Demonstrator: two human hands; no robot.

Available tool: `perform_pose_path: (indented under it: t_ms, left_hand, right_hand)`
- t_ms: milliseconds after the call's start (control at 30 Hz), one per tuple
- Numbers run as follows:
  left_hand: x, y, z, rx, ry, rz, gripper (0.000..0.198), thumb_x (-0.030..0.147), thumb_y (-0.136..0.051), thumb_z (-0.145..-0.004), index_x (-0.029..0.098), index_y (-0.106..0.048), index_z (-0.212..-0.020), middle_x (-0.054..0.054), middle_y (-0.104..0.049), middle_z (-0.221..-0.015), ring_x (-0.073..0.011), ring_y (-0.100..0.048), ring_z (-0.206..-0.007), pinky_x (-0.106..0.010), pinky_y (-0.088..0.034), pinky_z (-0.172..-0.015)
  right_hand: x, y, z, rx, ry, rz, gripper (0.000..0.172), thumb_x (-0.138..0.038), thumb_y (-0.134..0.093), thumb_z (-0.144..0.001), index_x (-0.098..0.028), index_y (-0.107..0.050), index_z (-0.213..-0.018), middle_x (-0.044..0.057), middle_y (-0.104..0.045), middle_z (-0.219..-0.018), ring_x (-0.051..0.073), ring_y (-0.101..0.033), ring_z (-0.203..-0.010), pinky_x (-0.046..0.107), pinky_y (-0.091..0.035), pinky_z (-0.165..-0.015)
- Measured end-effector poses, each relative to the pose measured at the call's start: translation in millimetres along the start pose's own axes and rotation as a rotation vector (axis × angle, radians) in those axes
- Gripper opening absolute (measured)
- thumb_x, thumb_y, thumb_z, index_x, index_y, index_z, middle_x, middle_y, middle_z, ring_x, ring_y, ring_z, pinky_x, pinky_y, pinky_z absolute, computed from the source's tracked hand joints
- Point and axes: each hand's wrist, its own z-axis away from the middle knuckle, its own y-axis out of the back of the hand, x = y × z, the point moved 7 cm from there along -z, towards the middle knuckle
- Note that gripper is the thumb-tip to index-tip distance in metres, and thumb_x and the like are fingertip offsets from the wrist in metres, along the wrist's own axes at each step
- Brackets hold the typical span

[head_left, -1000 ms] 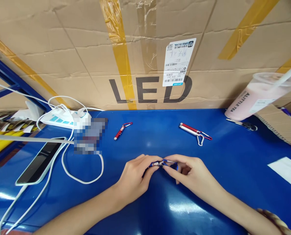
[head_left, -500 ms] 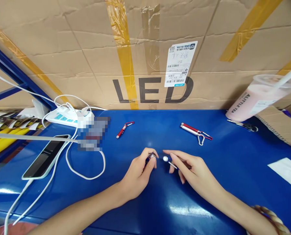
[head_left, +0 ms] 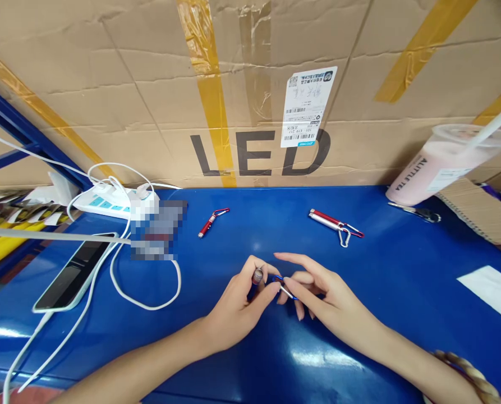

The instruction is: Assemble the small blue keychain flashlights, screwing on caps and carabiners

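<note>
Over the middle of the blue table, my left hand [head_left: 237, 303] is closed round a small blue keychain flashlight [head_left: 256, 278], its silver end pointing up. My right hand [head_left: 330, 292] pinches a blue carabiner clip [head_left: 289, 293] between thumb and fingers, index finger stretched out above it. My left thumb tip meets the clip, and the hands nearly touch. Whether clip and flashlight are joined is hidden by the fingers. A red keychain flashlight [head_left: 207, 225] with a clip lies beyond my left hand. Beyond my right hand, a red and a silver flashlight [head_left: 326, 221] lie side by side, clips pointing right.
A large cardboard box [head_left: 157, 101] walls off the back. On the left are a white power strip [head_left: 107, 203], cables and a phone [head_left: 76, 275]. At right stand a tilted pink drink cup [head_left: 427, 168], keys [head_left: 422, 213] and white paper [head_left: 492, 294].
My hands have come together, the right moving slightly left. The flashlight in my left hand has turned more upright. The clip now lies between both hands' fingertips. The view has shifted slightly.
</note>
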Motion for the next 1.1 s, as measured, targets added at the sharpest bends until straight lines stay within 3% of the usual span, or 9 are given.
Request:
perform_pose_path:
  t_ms: [167,267,400,533,700,933,1100]
  left_hand:
    - [-3,4.1,0,0.056,0.009,-0.045,0.010,0.024,-0.052,-0.089,0.016,-0.047,-0.087,0.006,-0.038,-0.067,-0.0076,-0.036,-0.057,-0.021,-0.033,-0.057]
    - [-5,4.8,0,0.075,0.033,-0.035,0.009,0.024,-0.052,-0.089,0.016,-0.049,-0.091,0.006,-0.038,-0.065,-0.0082,-0.035,-0.056,-0.021,-0.033,-0.056]
    - [-5,7.1,-1,0.108,0.046,-0.010,0.010,0.025,-0.051,-0.089,0.017,-0.046,-0.086,0.004,-0.046,-0.073,-0.0081,-0.034,-0.058,-0.021,-0.033,-0.058]
    - [-7,3.4,-1,0.053,0.081,0.010,0.013,0.025,-0.049,-0.089,0.017,-0.041,-0.083,0.002,-0.048,-0.081,-0.0079,-0.036,-0.061,-0.021,-0.033,-0.059]
    - [-7,-1.1,0,0.001,0.095,-0.006,0.016,0.030,-0.053,-0.087,0.016,-0.047,-0.094,0.006,-0.038,-0.067,-0.0083,-0.033,-0.057,-0.021,-0.031,-0.056]
    - [-4,-1.6,0,0.008,0.064,0.019,0.018,0.026,-0.055,-0.085,0.018,-0.040,-0.080,0.007,-0.034,-0.064,-0.0074,-0.030,-0.054,-0.020,-0.028,-0.052]
    - [1,-2.5,2,-0.015,0.035,-0.034,0.016,0.026,-0.049,-0.088,0.018,-0.039,-0.079,0.005,-0.035,-0.070,-0.0073,-0.030,-0.056,-0.018,-0.028,-0.050]
  right_hand:
    - [2,4,-1,0.035,-0.011,0.077,0.036,-0.038,-0.050,-0.092,-0.018,-0.054,-0.121,-0.001,-0.064,-0.070,0.006,-0.052,-0.049,0.015,-0.045,-0.051]
    - [-2,10,-1,0.092,0.057,0.184,0.026,-0.036,-0.053,-0.090,-0.018,-0.067,-0.101,0.000,-0.063,-0.067,0.006,-0.052,-0.049,0.015,-0.043,-0.050]
    - [-9,16,-1,0.165,0.164,0.263,0.019,-0.031,-0.057,-0.088,-0.020,-0.072,-0.084,0.002,-0.063,-0.077,0.007,-0.056,-0.060,0.015,-0.041,-0.049]
    - [-11,17,0,0.191,0.209,0.282,0.016,-0.028,-0.059,-0.086,-0.020,-0.072,-0.082,0.003,-0.061,-0.078,0.008,-0.055,-0.062,0.015,-0.039,-0.048]
    - [-9,18,0,0.219,0.160,0.269,0.017,-0.029,-0.059,-0.085,-0.019,-0.071,-0.080,0.002,-0.056,-0.070,0.007,-0.054,-0.056,0.013,-0.040,-0.046]
    - [2,10,-4,0.146,0.005,0.152,0.024,-0.037,-0.056,-0.084,-0.015,-0.067,-0.084,0.002,-0.060,-0.067,0.009,-0.058,-0.055,0.013,-0.047,-0.044]
    - [0,5,-3,0.087,0.013,0.173,0.018,-0.031,-0.055,-0.083,-0.015,-0.059,-0.088,0.001,-0.063,-0.068,0.008,-0.060,-0.057,0.010,-0.044,-0.046]
